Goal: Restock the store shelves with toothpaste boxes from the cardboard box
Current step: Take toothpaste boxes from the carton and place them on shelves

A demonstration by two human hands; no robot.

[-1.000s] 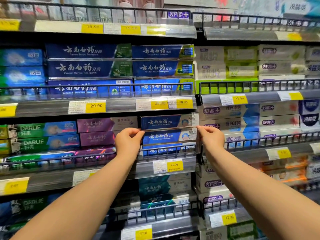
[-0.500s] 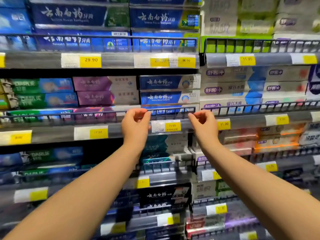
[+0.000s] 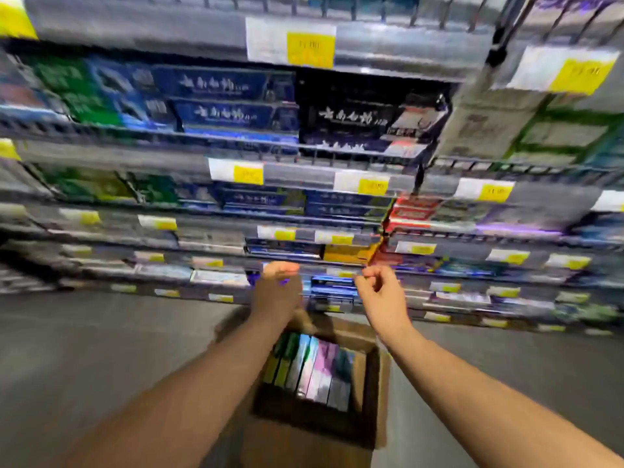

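An open cardboard box (image 3: 371, 393) stands on the grey floor in front of the shelves. Several toothpaste boxes (image 3: 314, 369) stand on end inside it, green, blue, pink and grey. My left hand (image 3: 278, 292) and my right hand (image 3: 381, 295) hover above the box's far edge, in front of the lowest shelves. Both hands are empty with fingers loosely curled, thumb and fingers close together. The shelves (image 3: 304, 170) above hold rows of blue, green and black toothpaste boxes. The whole view is blurred by motion.
Yellow and white price tags (image 3: 290, 42) line each shelf rail. Wire guard rails run along the shelf fronts. Grey floor (image 3: 101, 349) lies to the left and right of the cardboard box.
My view has swung down from the middle shelves to the floor. Both hands have let go of the blue box on the shelf and dropped toward the cardboard box.
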